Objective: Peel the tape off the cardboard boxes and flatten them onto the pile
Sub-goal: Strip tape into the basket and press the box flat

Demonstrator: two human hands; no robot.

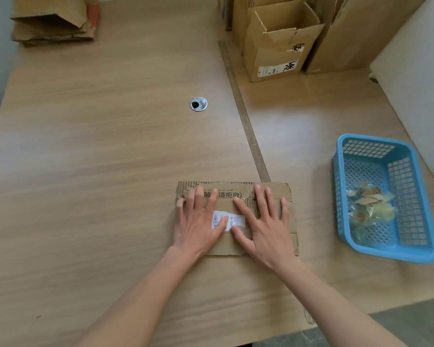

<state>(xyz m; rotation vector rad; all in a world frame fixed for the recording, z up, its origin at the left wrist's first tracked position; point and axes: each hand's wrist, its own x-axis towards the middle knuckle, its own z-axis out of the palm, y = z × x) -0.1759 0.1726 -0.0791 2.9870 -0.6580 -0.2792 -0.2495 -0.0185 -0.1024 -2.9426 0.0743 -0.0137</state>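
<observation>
**Ana:** Two hands, both flat. The left hand (198,221) and the right hand (263,221) lie side by side on the flattened box (236,219), fingers straight and spread, pressing down and gripping nothing.

**Ben:** Where is the box?

**Ana:** Directly under both palms, on the table (110,159) at its near edge. Take the box as the landmark: its long axis runs left to right across the person, with a torn white label (228,221) showing between the two thumbs.

**Ben:** And the pile it has to reach?

**Ana:** The pile of flattened cardboard (53,21) sits far beyond the box and well off to its left, at the table's far corner. That is the relation the next move turns on, I think: the box must travel away and leftward, so the left hand is the nearer one to carry it.

**Ben:** Anything else nearby?

**Ana:** To the right of the box, apart from it, stands a blue basket (386,251) holding crumpled tape scraps (368,206). Beyond the box and to the right stand upright boxes (281,41), not yet flattened. A round cable grommet (198,104) lies beyond the box, slightly left.

**Ben:** Is tape left on this one?

**Ana:** I cannot tell; the hands cover much of it.
</observation>
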